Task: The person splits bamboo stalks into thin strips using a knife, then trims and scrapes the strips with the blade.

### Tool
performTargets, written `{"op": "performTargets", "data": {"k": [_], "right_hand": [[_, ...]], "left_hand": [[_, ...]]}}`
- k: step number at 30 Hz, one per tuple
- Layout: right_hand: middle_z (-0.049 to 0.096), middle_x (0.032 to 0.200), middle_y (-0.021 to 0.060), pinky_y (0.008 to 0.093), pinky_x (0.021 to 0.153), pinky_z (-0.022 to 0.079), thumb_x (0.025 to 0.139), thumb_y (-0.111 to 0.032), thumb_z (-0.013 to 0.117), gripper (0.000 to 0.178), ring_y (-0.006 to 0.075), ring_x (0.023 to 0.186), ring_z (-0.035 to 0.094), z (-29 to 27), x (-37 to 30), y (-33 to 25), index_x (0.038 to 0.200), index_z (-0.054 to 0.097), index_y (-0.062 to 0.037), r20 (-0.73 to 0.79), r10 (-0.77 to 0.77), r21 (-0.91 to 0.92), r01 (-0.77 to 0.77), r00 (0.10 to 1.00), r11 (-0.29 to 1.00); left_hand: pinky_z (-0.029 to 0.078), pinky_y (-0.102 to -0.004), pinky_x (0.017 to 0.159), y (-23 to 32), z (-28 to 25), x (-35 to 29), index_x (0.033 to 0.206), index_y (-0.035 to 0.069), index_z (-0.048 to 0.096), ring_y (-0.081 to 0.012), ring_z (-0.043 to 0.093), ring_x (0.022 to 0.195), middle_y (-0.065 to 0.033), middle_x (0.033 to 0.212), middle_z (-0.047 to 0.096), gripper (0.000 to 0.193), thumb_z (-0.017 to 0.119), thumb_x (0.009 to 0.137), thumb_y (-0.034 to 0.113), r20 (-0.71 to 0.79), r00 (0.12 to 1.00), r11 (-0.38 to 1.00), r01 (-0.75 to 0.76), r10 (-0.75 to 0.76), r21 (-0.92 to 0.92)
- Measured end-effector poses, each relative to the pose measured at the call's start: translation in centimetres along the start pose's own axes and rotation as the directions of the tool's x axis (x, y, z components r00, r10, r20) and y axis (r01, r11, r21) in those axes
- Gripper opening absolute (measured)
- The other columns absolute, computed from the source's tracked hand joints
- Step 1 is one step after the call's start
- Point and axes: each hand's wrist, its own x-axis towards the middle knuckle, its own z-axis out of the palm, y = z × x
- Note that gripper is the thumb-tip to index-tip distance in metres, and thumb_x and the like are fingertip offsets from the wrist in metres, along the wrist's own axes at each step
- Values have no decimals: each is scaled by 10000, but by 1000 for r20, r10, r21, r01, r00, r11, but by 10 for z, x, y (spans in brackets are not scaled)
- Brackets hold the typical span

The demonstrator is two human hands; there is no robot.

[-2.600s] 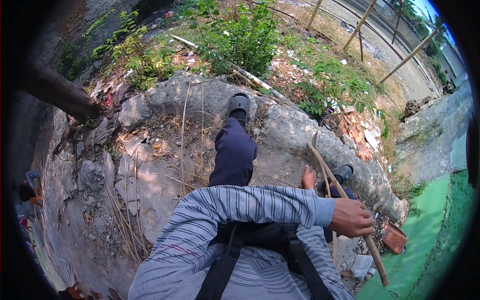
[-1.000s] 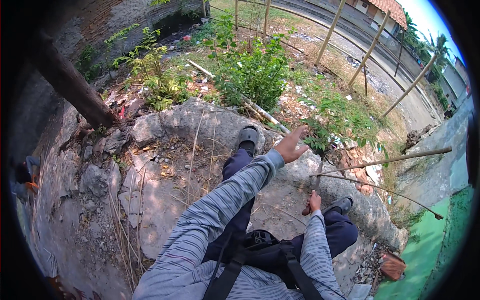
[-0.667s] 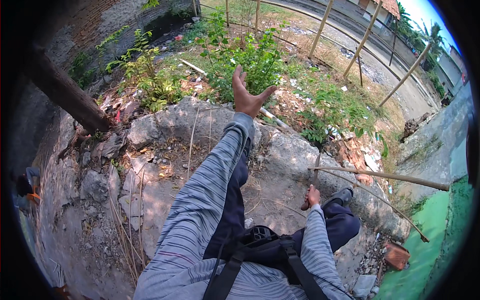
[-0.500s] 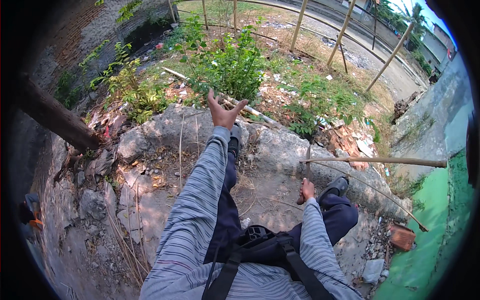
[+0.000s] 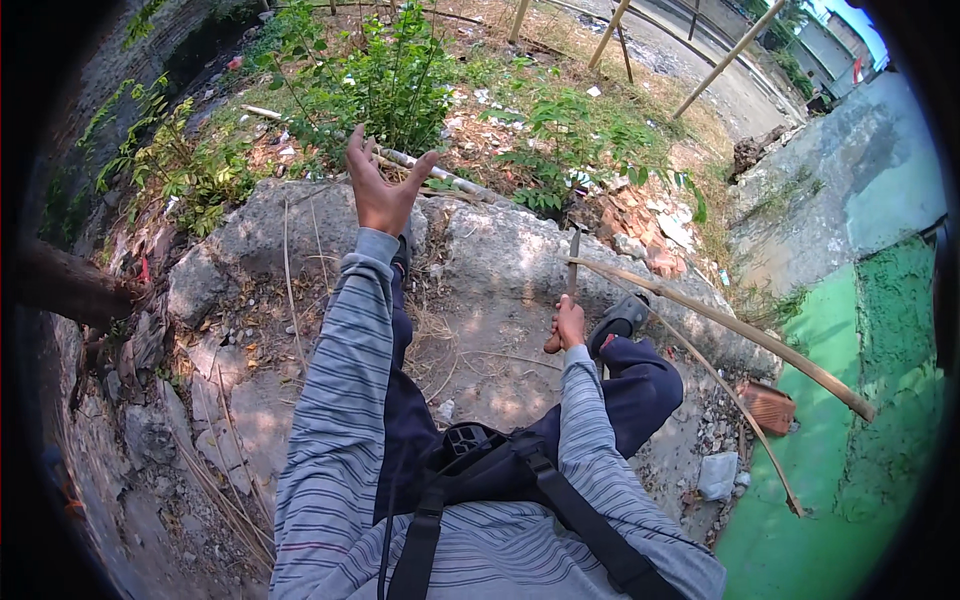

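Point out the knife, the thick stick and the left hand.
Knife (image 5: 572,281): head view, on the blade.
Thick stick (image 5: 722,319): head view, about mid-length.
Left hand (image 5: 384,203): head view, middle of the hand.

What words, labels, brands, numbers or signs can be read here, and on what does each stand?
None can be read.
Brown-handled metal blade in the right hand: no lettering visible.
Small pale litter scraps beyond the rough grey ledge: too small to tell if any bear print.
Green-painted wall: no lettering visible.
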Motion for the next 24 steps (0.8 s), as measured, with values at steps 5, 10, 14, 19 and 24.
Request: {"op": "performTargets", "data": {"k": [5, 10, 14, 19, 24], "right_hand": [[497, 608, 31, 321, 427, 421, 1026, -434, 512, 411, 154, 458, 492, -5, 17, 30, 907, 560, -43, 45, 143, -143, -135, 989, 981], [478, 628, 9, 309, 418, 383, 1033, -454, 506, 407, 130, 456, 445, 0, 10, -1, 953, 542, -56, 65, 23, -33, -21, 998, 999], [502, 609, 23, 320, 392, 402, 1037, -411, 505, 398, 150, 428, 490, 15, 1, 9, 956, 578, -29, 26, 2, -93, 0, 1000, 996], [492, 588, 29, 345, 401, 398, 1021, -397, 494, 347, 168, 422, 471, 6, 15, 61, 935, 548, -65, 95, 166, -291, -132, 982, 948], [470, 578, 6, 307, 379, 408, 1035, -435, 498, 381, 138, 413, 456, -14, 37, 54, 914, 549, -78, 156, 80, -13, -79, 985, 997]], "left_hand": [[378, -523, 1153, 4, 3, 0, 1513, -44, 215, -418, 389, 1406, -293, 1493, 306, 1180, 868, 736, 557, 32, 999, 999, 37, -37, -9], [423, -534, 1120, -5, -9, 0, 1506, -63, 233, -410, 411, 1398, -298, 1516, 302, 1158, 851, 754, 563, 44, 996, 997, 80, -80, 1], [442, -526, 1109, -10, -20, 1, 1499, -60, 245, -410, 428, 1384, -291, 1489, 329, 1130, 829, 770, 576, 42, 997, 997, 62, -63, 37], [464, -489, 1087, -6, -18, -6, 1491, -51, 268, -392, 454, 1357, -282, 1468, 350, 1114, 830, 766, 582, 74, 992, 995, 102, -101, -2], [489, -472, 1050, -2, -11, 2, 1484, -40, 291, -381, 464, 1355, -274, 1447, 394, 1083, 827, 774, 578, 56, 995, 994, 91, -87, -64]]}}
